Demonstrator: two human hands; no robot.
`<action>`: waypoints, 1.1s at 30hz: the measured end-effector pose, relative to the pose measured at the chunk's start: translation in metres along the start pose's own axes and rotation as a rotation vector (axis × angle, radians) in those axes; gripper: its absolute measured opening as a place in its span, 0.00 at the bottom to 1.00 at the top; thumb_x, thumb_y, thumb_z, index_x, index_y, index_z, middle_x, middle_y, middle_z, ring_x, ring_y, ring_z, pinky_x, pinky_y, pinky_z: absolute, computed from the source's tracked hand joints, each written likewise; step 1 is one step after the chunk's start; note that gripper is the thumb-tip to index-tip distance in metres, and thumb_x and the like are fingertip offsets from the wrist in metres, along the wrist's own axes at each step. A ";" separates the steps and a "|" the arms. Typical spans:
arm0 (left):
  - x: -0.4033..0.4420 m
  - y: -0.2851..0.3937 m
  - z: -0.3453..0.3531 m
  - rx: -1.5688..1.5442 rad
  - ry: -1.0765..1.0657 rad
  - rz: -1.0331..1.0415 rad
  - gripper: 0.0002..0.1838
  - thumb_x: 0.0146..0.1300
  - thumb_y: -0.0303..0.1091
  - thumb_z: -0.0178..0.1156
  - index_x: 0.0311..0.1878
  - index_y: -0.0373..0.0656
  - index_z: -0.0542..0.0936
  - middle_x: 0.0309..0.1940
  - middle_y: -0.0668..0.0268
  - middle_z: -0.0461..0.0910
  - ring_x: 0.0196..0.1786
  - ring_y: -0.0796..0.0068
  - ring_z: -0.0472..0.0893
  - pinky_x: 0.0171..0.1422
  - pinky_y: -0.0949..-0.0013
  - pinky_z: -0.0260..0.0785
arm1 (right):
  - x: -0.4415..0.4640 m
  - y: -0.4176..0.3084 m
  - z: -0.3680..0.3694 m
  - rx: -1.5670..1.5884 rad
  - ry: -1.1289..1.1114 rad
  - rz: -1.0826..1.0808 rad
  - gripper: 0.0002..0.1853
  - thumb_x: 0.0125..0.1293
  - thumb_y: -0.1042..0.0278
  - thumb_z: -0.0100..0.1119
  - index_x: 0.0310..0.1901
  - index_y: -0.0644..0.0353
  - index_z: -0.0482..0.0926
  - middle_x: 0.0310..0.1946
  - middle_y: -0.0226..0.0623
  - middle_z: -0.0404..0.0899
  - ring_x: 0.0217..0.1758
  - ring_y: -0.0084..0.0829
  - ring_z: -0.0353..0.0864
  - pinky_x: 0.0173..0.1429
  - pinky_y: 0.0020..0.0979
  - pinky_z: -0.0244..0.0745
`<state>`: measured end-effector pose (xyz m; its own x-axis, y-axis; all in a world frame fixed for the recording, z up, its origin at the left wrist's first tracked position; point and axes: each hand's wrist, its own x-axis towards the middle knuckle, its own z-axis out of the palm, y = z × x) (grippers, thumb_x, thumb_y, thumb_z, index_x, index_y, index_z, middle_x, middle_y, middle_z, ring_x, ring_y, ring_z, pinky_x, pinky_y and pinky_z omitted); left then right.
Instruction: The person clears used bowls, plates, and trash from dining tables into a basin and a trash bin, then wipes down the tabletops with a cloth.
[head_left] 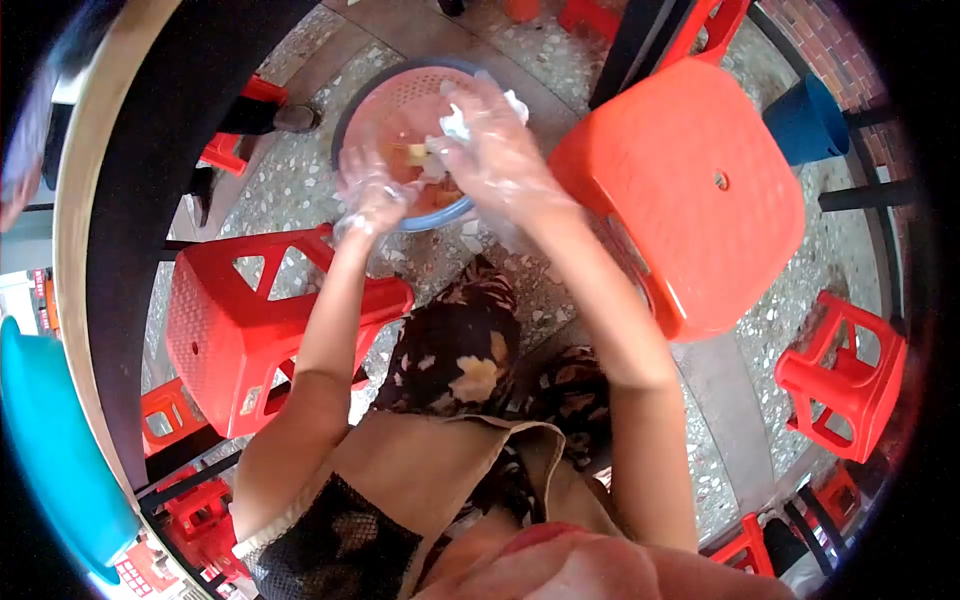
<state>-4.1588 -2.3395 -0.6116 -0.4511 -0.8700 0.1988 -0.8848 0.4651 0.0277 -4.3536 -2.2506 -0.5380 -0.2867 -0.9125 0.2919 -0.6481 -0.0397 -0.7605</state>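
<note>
A round basket (420, 85) with a pink perforated inside and a blue-grey rim stands on the floor, with yellowish and orange scraps (418, 153) in it. Both my hands wear clear plastic gloves and are over it. My left hand (375, 195) is at the near left rim, fingers apart and somewhat blurred, with no object visible in it. My right hand (492, 140) reaches over the right side, fingers bent around crumpled white tissue (455, 122) that shows on both sides of them. The palm is hidden.
A large red stool (690, 190) stands close on my right, another red stool (235, 330) on my left. A small red stool (845, 375) and a blue bucket (805, 120) are farther right. A turquoise basin (55, 450) sits on the left table. A person's shoe (296, 118) is beyond.
</note>
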 end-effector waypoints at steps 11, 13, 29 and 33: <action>-0.046 -0.013 0.085 -1.819 -0.418 -1.497 0.17 0.53 0.28 0.56 0.48 0.38 0.72 0.47 0.54 0.73 0.47 0.57 0.75 0.52 0.58 0.73 | 0.047 0.002 0.027 -0.013 -0.276 0.213 0.19 0.58 0.63 0.57 0.53 0.54 0.74 0.58 0.48 0.64 0.60 0.47 0.66 0.63 0.40 0.64; -0.070 -0.050 0.163 -1.839 -0.545 -1.609 0.13 0.56 0.32 0.53 0.43 0.36 0.74 0.44 0.53 0.75 0.42 0.55 0.77 0.51 0.51 0.74 | 0.026 0.011 0.049 -0.041 -0.010 0.086 0.23 0.58 0.62 0.58 0.56 0.56 0.72 0.61 0.53 0.64 0.63 0.50 0.65 0.65 0.42 0.64; -0.299 -0.007 -0.255 -1.966 -0.416 -1.918 0.09 0.50 0.22 0.56 0.36 0.39 0.76 0.28 0.61 0.78 0.35 0.67 0.79 0.39 0.60 0.75 | -0.106 0.044 -0.097 1.001 0.092 1.214 0.40 0.56 0.36 0.59 0.65 0.48 0.61 0.58 0.30 0.70 0.58 0.37 0.71 0.57 0.42 0.71; -0.391 -0.027 -0.300 -1.729 -0.138 -2.280 0.07 0.50 0.21 0.55 0.35 0.39 0.75 0.25 0.63 0.76 0.31 0.67 0.78 0.38 0.60 0.75 | -0.036 0.005 0.041 0.975 -0.043 1.146 0.30 0.59 0.38 0.55 0.57 0.48 0.70 0.51 0.30 0.76 0.48 0.32 0.76 0.48 0.36 0.74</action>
<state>-3.9239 -1.9631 -0.3958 0.1424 -0.0156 -0.9897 0.7336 -0.6696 0.1161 -4.3174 -2.2342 -0.5759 -0.2672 -0.6465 -0.7146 0.6213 0.4512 -0.6406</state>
